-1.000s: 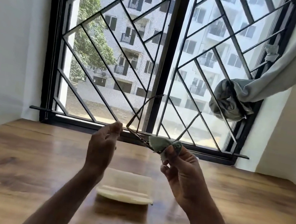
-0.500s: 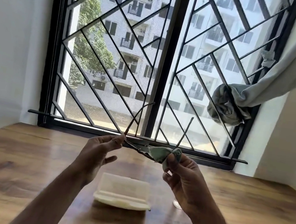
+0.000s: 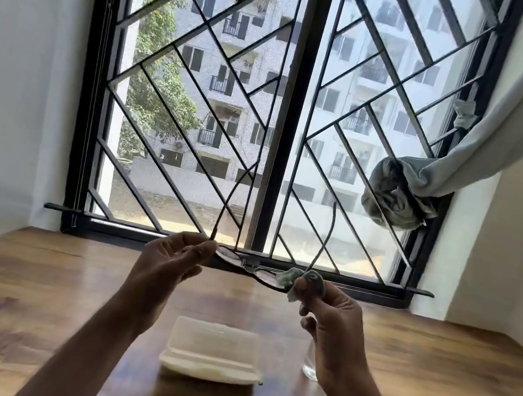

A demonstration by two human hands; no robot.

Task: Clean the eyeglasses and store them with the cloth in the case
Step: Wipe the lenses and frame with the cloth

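I have the eyeglasses [image 3: 240, 262] up in the air over the bench [image 3: 28, 298], frame front running left to right between both hands, temples sticking up and away toward the window. Left hand [image 3: 168, 265] pinches the left end by the hinge. Right hand [image 3: 333, 323] pinches the cloth [image 3: 292, 278] folded over the right lens. So I judge the wipe runs along that long axis, right hand being the nearer one. Case [image 3: 213, 353] lies open on the bench, below and between the hands.
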